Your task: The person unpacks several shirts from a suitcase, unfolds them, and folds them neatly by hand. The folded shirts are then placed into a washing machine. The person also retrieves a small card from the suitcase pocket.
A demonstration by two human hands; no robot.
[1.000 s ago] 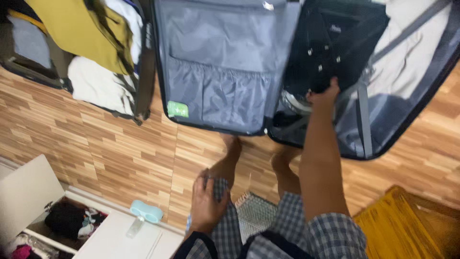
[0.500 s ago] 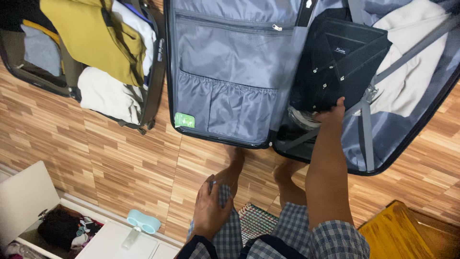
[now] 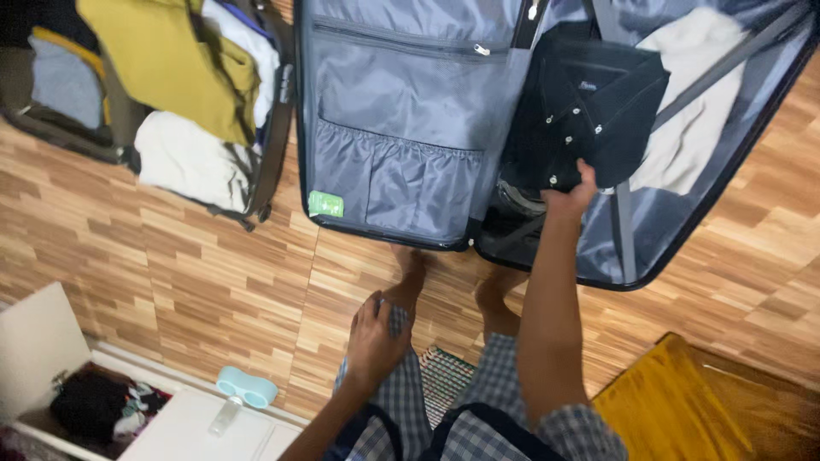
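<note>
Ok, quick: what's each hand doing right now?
Left hand: holds nothing, resting on the knee.
Right hand: closed on the dark shirt in the suitcase.

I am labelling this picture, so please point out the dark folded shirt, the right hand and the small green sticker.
dark folded shirt (image 3: 589, 102): head view, on the buttoned front.
right hand (image 3: 571, 195): head view, on the back of the hand at the shirt's lower edge.
green sticker (image 3: 325, 204): head view, on its middle, on the suitcase lid lining.

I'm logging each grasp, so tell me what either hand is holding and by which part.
The right hand grips the folded dark shirt by its lower edge; the left hand holds nothing, resting on the knee.
</note>
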